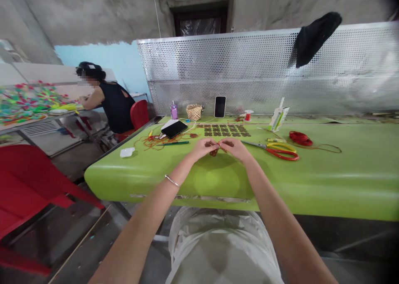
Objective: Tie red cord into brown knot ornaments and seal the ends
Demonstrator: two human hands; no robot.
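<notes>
Both hands were raised just above the near edge of the green table (pixel 336 172), fingertips almost meeting at the middle. Left hand (pixel 206 147): fingers curled, thumb and fingertips closed in a pinch on a thin red cord (pixel 219 143). Right hand (pixel 233 147): likewise curled, thumb and fingertips pinched on the same cord. A small brown piece (pixel 213 153) hung just below the left fingertips; whether a finger also gripped it could not be told. Beyond the hands, dark brown pieces (pixel 225 130) lay flat in rows. To the right, scissors (pixel 282 151) with red and yellow handles lay with blades toward the right hand; farther right sat a bundle of red cord (pixel 301 138). To the left, a green pen (pixel 174 143) lay near a tangle of orange-red thread (pixel 152 142), with a dark phone (pixel 174 129) lying just beyond and a small white case (pixel 127 152) nearer the left edge. Along the far side stood a woven basket (pixel 193 112), an upright phone (pixel 220 107) and a red spool (pixel 248 116). At far left, a co-worker (pixel 116 105) sat at another table.
</notes>
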